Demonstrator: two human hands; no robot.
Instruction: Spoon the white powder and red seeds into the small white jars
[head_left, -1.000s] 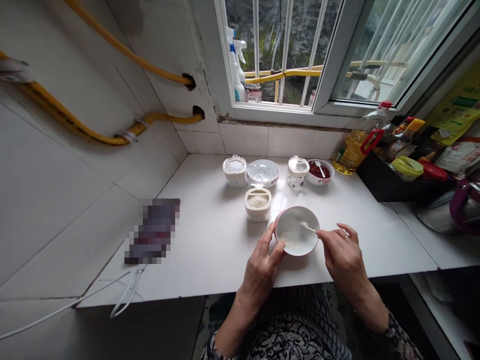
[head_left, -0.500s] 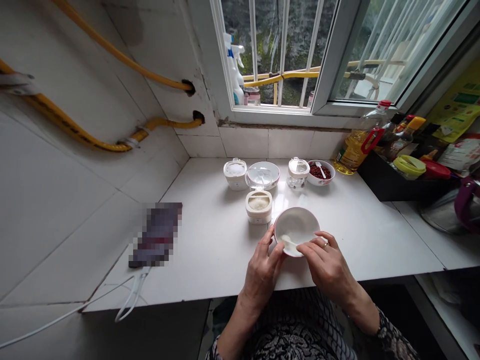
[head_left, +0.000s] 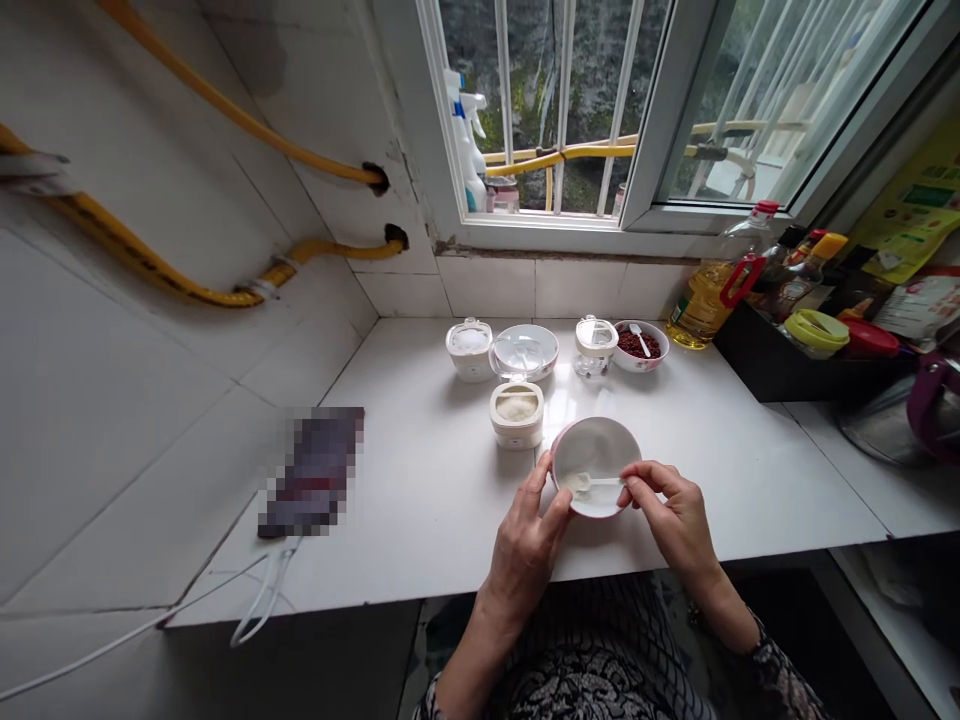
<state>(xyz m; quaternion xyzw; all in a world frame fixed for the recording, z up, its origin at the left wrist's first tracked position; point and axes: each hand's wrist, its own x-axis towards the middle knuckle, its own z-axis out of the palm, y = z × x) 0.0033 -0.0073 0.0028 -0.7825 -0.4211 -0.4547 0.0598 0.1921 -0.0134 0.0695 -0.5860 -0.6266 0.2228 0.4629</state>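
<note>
Steadying white bowl with my left hand gripping its rim, right hand pinching small white spoon inside bowl.

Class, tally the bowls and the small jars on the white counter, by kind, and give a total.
Bowls: 3 (front bowl, covered bowl, bowl of red beans)
Jars: 3 (white jar, clear jar, cream jar)
Total: 6

left hand: holds white bowl | right hand: pinches white spoon in bowl
</note>
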